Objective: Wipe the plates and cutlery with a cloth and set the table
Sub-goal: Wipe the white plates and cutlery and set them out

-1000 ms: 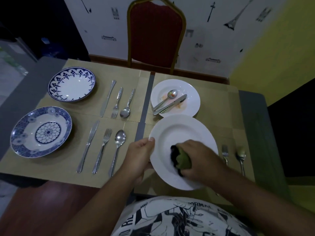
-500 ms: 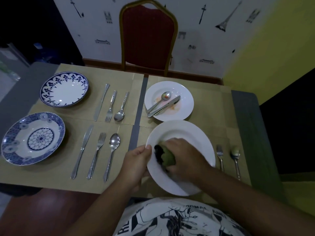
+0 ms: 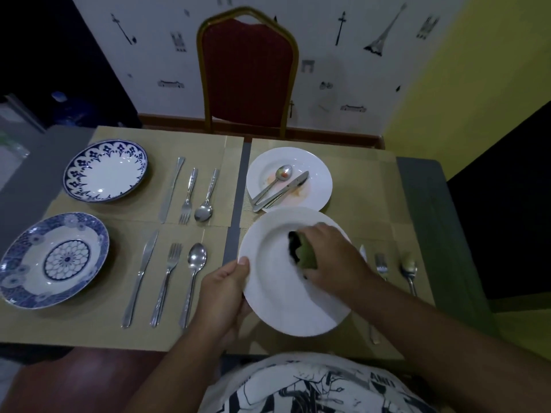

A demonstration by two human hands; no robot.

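Note:
My left hand (image 3: 224,293) grips the left rim of a large white plate (image 3: 277,296), thumb on top, holding it tilted above the near right placemat. My right hand (image 3: 331,257) presses a bunched green and dark cloth (image 3: 302,253) onto the plate's middle. Behind it lies a smaller white plate (image 3: 317,181) with reddish smears, bearing a spoon (image 3: 275,181) and a knife (image 3: 286,190). A fork (image 3: 381,263) and a spoon (image 3: 409,268) lie right of the held plate, partly hidden by my right arm.
Two blue-patterned plates (image 3: 105,169) (image 3: 50,259) sit on the left placemats, each with a knife, fork and spoon beside it (image 3: 186,193) (image 3: 165,283). A red chair (image 3: 247,73) stands at the table's far side. The table edge runs close to my body.
My right hand has carried the cloth across the white plate, from its lower middle up toward the centre. The left hand keeps its grip on the rim. My head has shifted a little.

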